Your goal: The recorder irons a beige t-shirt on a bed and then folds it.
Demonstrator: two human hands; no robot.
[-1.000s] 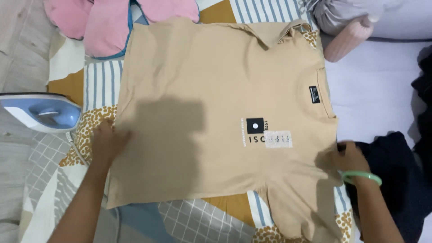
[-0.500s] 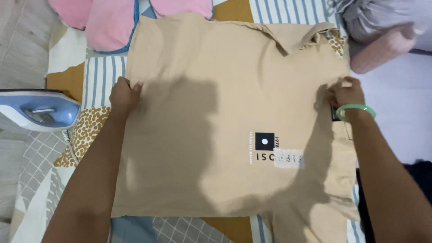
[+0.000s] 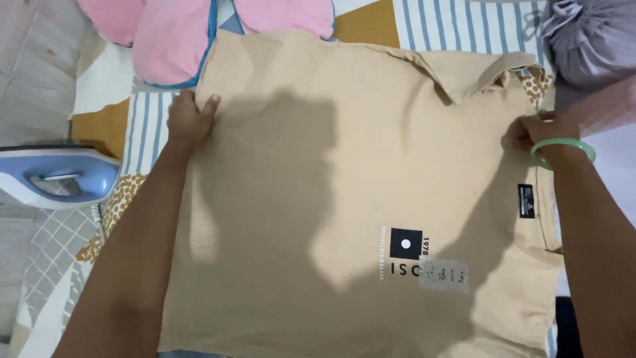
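A tan T-shirt is seen spread flat, print side up, across a patterned sheet — its collar lying toward the right. The left hand is pressed on the shirt's left edge, fingers laid together over the cloth rather than closed round it. The right hand, ringed by a green bangle, is pinched shut on the fabric at the shoulder seam. The cloth looks light, soft and limp, likely to crease and sag if lifted by one point — it is best held at seams or hems, at two spread points. A blue iron is parked near the left arm; pink cushions are set beyond the shirt.
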